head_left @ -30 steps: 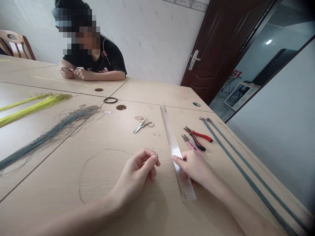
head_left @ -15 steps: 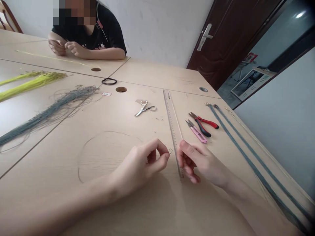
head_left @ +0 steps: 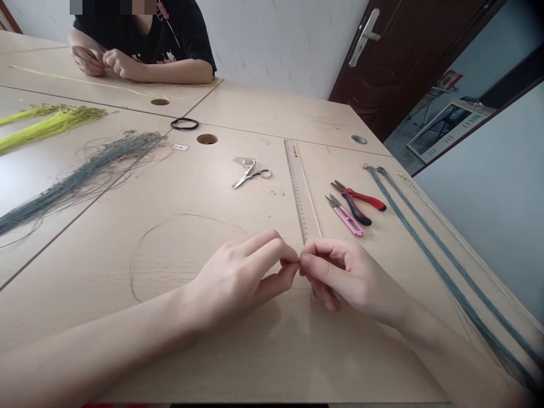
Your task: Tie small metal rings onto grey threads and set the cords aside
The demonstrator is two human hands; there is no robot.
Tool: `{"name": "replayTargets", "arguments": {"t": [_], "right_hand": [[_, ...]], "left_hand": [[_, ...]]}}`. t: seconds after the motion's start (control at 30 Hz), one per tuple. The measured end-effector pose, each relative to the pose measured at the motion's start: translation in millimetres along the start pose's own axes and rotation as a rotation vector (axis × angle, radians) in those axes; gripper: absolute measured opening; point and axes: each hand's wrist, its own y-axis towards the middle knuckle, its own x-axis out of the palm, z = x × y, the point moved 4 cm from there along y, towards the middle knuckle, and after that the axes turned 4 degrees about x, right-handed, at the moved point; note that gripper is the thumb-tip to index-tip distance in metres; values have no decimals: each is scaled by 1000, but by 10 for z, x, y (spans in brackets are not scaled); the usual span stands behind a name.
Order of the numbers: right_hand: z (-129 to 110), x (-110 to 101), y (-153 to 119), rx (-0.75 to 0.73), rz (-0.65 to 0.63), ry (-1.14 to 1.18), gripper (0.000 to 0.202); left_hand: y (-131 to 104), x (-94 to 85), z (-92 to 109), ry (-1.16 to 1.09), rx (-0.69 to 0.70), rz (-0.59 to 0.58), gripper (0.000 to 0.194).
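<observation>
Thumb and index finger of my left hand [head_left: 250, 269] are pinched on the end of a thin dark thread [head_left: 135, 255], which loops over the table to the left. My right hand [head_left: 340, 272] is closed too, its thumb and index fingertips meeting the left fingertips over the lower part of a clear ruler [head_left: 295, 187]. The small hooked end of the thread is hidden between the fingertips. Past the hands lie silver scissors [head_left: 250, 173], pink thread snips [head_left: 346, 216] and red-and-black pliers [head_left: 361, 199].
Grey-blue thread bundles lie at left [head_left: 85, 173] and right [head_left: 425, 249]; yellow-green bundles [head_left: 51, 127] are at far left. A black ring [head_left: 184, 124] sits near a round table hole [head_left: 207, 139]. Across the table, a person's hands [head_left: 104, 62] are together.
My right fingers have moved left and closed against my left fingertips, covering the hooked thread end. The view has tilted slightly downward.
</observation>
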Motion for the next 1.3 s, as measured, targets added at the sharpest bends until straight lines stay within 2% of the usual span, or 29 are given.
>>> {"name": "replayTargets", "arguments": {"t": [0.17,0.3,0.5,0.67,0.83,0.93,1.0,1.17,1.3], "right_hand": [[40,-33,-28,-128,82,4,17],[28,-33,-82,-231,149,-6,12],[-52,-2,-136,-407,218,-71,9],[-57,-9,-142,-457,261,-152,7],[-54,0,-181,-505,279,-151,6],[-63,-7,-203,-484,326,-104,5],[-49,-21,-193,-403,326,-24,2],[31,15,-124,-141,70,230,28],[44,41,-108,-105,2,236,25]], "left_hand": [[-8,-17,-28,-150,-214,8,10],[-22,-1,-44,-358,-359,-54,7],[-36,34,-28,-720,-600,-140,15],[-27,34,-2,-775,-655,-156,17],[-25,14,14,-793,-648,-133,17],[-27,5,20,-805,-632,-111,15],[-30,8,24,-817,-621,-99,13],[-40,29,34,-794,-560,-106,9],[-57,42,30,-742,-527,-122,9]]}}
